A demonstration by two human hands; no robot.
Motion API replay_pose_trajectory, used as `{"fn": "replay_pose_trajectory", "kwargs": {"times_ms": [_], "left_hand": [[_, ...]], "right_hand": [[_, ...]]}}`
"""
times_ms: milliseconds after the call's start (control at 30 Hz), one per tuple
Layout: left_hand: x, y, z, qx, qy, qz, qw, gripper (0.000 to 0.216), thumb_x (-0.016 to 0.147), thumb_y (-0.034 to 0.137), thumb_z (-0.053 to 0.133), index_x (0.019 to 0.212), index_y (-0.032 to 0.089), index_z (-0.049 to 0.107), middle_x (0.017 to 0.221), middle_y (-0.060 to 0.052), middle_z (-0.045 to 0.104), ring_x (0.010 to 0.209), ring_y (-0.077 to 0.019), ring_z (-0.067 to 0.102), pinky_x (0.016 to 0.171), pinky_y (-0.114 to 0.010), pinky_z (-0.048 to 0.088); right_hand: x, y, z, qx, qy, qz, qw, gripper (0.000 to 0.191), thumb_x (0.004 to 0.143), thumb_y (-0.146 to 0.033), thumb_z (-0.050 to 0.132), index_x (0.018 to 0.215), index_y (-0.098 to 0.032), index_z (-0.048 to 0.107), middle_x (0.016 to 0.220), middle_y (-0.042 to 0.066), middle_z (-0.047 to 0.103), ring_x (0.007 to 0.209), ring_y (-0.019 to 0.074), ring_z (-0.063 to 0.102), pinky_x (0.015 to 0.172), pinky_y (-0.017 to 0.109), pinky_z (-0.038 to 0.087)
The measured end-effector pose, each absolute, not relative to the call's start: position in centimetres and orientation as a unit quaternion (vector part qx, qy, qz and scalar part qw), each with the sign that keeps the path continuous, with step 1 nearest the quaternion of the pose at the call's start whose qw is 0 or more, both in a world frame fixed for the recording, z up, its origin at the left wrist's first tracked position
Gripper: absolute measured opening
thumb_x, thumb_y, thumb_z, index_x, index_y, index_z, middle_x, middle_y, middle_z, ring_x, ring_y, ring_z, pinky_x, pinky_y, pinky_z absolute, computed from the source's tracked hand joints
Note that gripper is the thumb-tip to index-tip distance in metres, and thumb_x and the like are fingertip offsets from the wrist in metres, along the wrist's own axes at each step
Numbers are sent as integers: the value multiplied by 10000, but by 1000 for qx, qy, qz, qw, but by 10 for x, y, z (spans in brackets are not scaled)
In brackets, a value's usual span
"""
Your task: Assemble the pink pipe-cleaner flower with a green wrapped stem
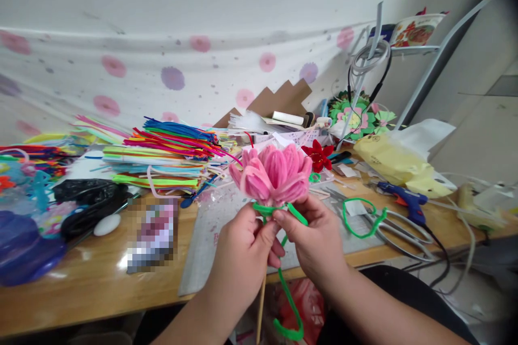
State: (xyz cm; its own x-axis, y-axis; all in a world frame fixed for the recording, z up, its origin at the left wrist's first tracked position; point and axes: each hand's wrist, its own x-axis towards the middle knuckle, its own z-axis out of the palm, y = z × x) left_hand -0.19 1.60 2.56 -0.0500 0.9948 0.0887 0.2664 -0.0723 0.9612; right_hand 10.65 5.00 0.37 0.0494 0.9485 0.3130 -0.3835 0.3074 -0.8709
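A pink pipe-cleaner flower point(275, 175) with many looped petals stands upright in the middle, above the table edge. My left hand point(242, 242) is closed around the top of its wooden stick point(261, 310), just under the petals. A green pipe cleaner point(292, 299) wraps the base of the bloom, and its long free end hangs down in a hook. My right hand point(318, 234) pinches this green strand close under the petals, thumb near my left thumb. The hands hide part of the wrapping and of the stick.
A grey cutting mat point(202, 259) lies beneath. Bundled pipe cleaners point(162, 156) are piled left, near a blurred-out phone-sized object point(154, 234). To the right are large scissors point(399, 232), a bent green pipe cleaner point(364, 234), a blue glue gun point(404, 199) and a red flower point(318, 155).
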Motion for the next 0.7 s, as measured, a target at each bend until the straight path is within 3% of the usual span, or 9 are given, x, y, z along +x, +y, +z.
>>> {"fn": "replay_pose_trajectory", "kwargs": {"times_ms": [200,367,467,633,700], "left_hand": [[-2,14,23,570,531,455,432,212,868,386,488,944,189,489,549,16,599,404,-140,565,406,-222,420],[2,15,21,471,437,533,550,145,838,277,569,928,168,539,723,-1,610,531,-93,562,521,-214,453],[3,16,23,385,361,557,641,81,801,190,609,858,147,572,711,1,593,514,-46,483,509,-164,390],[6,18,25,285,329,582,687,340,896,404,454,727,126,550,577,-25,554,444,-41,373,446,-157,304],[7,20,24,277,338,585,683,336,881,412,486,703,131,534,515,-3,515,414,-36,332,413,-143,250]], "right_hand": [[102,53,4,-276,-361,581,676,216,560,-189,803,687,-181,627,548,-79,570,378,13,376,346,142,297],[103,53,8,-264,-307,631,662,252,548,-211,824,675,-182,608,516,-74,582,386,41,443,362,153,347],[102,53,9,-237,-296,654,655,255,562,-209,819,685,-174,598,531,-64,602,384,45,468,374,156,357],[101,53,7,-223,-308,672,636,271,568,-227,812,677,-171,570,518,-64,598,325,52,451,346,179,338],[101,53,5,-235,-316,664,636,279,560,-231,817,694,-173,579,526,-63,598,332,48,435,339,182,339]]}}
